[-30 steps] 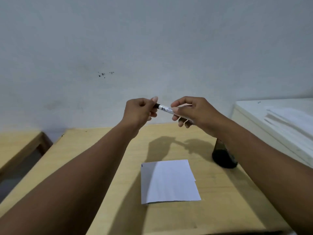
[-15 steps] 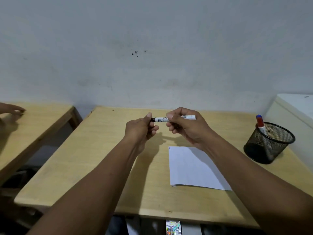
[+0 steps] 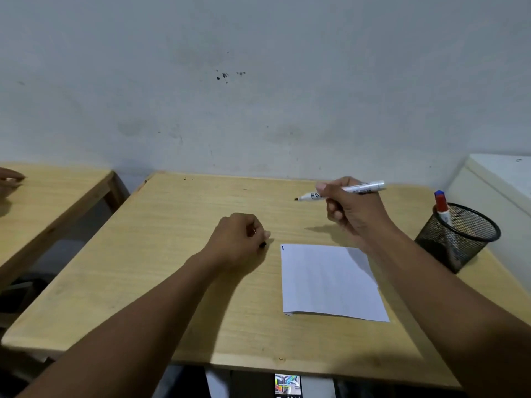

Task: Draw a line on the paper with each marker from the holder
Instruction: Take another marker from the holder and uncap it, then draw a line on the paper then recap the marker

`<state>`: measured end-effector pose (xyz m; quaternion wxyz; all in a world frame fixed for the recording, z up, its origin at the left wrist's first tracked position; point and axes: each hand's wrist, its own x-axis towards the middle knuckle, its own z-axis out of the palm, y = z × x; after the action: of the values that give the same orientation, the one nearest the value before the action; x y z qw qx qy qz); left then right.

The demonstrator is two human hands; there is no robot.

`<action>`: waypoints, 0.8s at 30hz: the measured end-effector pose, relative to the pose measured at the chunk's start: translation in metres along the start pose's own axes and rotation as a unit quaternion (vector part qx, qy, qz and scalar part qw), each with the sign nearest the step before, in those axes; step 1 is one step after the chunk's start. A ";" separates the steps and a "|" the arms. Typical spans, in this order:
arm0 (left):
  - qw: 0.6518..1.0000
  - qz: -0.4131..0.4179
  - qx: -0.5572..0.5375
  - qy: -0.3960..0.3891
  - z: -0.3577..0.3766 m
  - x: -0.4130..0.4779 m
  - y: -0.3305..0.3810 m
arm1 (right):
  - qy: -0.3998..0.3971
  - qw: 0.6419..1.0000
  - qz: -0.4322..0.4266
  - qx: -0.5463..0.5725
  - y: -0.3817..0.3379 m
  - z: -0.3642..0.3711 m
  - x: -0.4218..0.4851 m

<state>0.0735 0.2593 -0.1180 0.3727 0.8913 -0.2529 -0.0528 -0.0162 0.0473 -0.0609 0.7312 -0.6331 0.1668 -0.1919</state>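
Head view: right hand (image 3: pixel 355 216) grips uncapped marker (image 3: pixel 342 192) above the counter (image 3: pixel 172 268).
Marker lies sideways, tip left; paper (image 3: pixel 327 282) sits just below-near it. Left hand (image 3: pixel 238 239) clenches the cap (image 3: pixel 262 244).

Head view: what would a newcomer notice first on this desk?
First, the right hand raised over the desk, holding an uncapped marker with its black tip pointing left. Next, the left hand resting closed on the wood, a black cap showing, beside the white paper. At far right, a mesh holder with a red marker.
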 end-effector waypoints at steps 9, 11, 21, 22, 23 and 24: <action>0.986 0.095 0.113 0.077 0.025 -0.010 -0.008 | -0.027 0.998 0.059 -0.020 0.045 0.007 -0.019; 0.984 0.103 0.112 0.093 0.028 -0.011 -0.010 | -0.038 0.997 0.057 -0.035 0.051 0.006 -0.021; 0.985 0.097 0.143 0.026 0.026 -0.015 -0.008 | -0.027 0.995 0.018 -0.095 0.071 0.009 -0.020; 0.985 0.097 0.144 0.023 0.026 -0.014 -0.008 | -0.024 0.994 0.013 -0.106 0.073 0.010 -0.020; 0.985 0.097 0.144 0.020 0.025 -0.014 -0.008 | -0.023 0.993 0.008 -0.118 0.074 0.010 -0.020; 0.985 0.097 0.144 0.018 0.025 -0.014 -0.008 | -0.023 0.992 0.003 -0.127 0.074 0.011 -0.021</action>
<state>0.0578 0.2549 -0.1431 0.2484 0.9077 -0.3362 0.0361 -0.0237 0.0767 -0.1330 0.6493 -0.7243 0.1748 -0.1523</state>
